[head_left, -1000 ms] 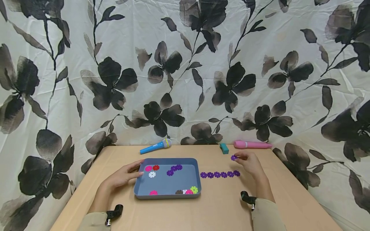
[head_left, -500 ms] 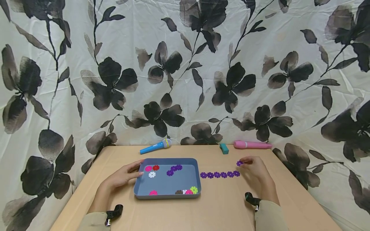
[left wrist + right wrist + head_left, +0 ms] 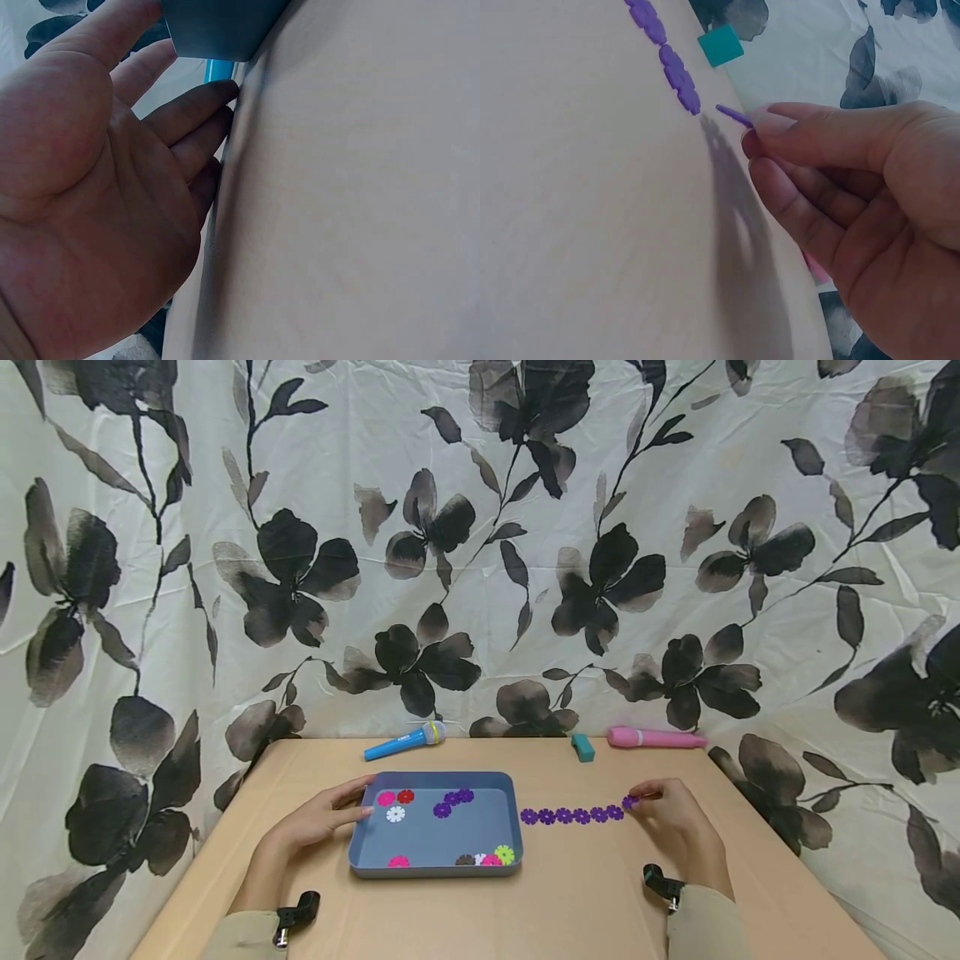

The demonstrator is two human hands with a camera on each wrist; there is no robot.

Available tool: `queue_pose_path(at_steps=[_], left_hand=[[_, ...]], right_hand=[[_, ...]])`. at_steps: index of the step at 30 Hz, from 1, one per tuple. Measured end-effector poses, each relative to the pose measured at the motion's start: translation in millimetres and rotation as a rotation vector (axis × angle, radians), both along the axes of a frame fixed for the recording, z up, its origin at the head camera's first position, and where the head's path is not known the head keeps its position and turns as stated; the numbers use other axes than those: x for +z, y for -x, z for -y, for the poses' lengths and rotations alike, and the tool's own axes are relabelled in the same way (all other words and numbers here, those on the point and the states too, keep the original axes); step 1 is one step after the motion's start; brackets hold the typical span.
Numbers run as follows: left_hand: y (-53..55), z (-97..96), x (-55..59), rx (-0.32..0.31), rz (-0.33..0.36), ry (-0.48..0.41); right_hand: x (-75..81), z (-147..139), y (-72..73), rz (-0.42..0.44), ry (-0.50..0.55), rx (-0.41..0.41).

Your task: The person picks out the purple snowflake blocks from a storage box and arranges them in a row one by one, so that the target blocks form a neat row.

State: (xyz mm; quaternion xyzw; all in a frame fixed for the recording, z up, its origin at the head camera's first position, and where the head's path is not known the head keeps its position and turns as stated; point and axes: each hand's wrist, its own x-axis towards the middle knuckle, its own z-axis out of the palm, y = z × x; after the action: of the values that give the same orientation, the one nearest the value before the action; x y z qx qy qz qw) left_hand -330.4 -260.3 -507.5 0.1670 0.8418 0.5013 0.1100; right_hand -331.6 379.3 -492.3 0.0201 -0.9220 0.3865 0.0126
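Observation:
My right hand pinches a purple flower-shaped disc between thumb and fingertips. That disc sits just off the right end of a row of several purple flower discs on the table. In the right wrist view the held disc appears edge-on and tilted, with a small gap to the row. My left hand rests at the left side of a grey-blue tray, thumb at its rim and fingers extended. Inside the tray lie purple discs, a white disc, a red disc and other colours.
Along the table's back edge lie a blue toy microphone, a small teal block and a pink cylindrical object. A floral cloth hangs behind the table.
My right hand has moved right and toward me with the purple disc, from behind the row to its right end. The left hand and tray have stayed put.

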Motion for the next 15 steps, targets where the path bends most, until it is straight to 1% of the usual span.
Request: queue_pose_path(at_steps=[4, 11, 15], left_hand=[[0.3, 0.2, -0.2, 0.0, -0.004, 0.0], [0.4, 0.3, -0.8, 0.002, -0.009, 0.003], [0.3, 0.0, -0.7, 0.004, -0.014, 0.005]], right_hand=[[-3.3, -0.2, -0.8, 0.034, 0.002, -0.025], [-8.6, 1.4, 1.3, 0.104, 0.046, -0.067], [-10.2, 0.3, 3.3, 0.118, 0.046, -0.075]])
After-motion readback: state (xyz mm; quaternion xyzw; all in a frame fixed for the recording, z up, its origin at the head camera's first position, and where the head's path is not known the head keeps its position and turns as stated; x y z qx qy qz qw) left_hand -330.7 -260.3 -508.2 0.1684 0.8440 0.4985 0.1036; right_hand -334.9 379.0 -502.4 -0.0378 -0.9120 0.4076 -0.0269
